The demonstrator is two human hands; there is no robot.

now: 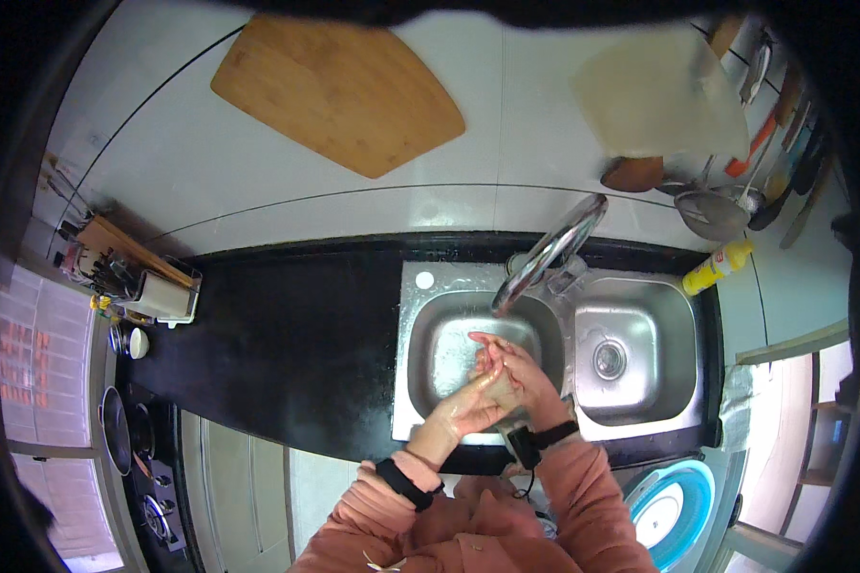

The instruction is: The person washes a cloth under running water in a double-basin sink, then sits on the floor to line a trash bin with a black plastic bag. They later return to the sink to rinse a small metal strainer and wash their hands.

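Note:
My left hand and my right hand press against each other over the left basin of the steel sink. Both look wet, and neither carries an object. At least one finger of my right hand stretches out toward the far left, while the left thumb lies against the right palm. Where the palms meet, some fingers are hidden. Just beyond them, the curved chrome faucet reaches over the basin. A black band circles my left wrist, and a black strap with a small device is on my right.
Right of the hands lies a second basin with a drain. A yellow bottle stands at its back corner. Black countertop stretches left to a knife rack. A cutting board and ladles hang on the wall. A blue basin sits lower right.

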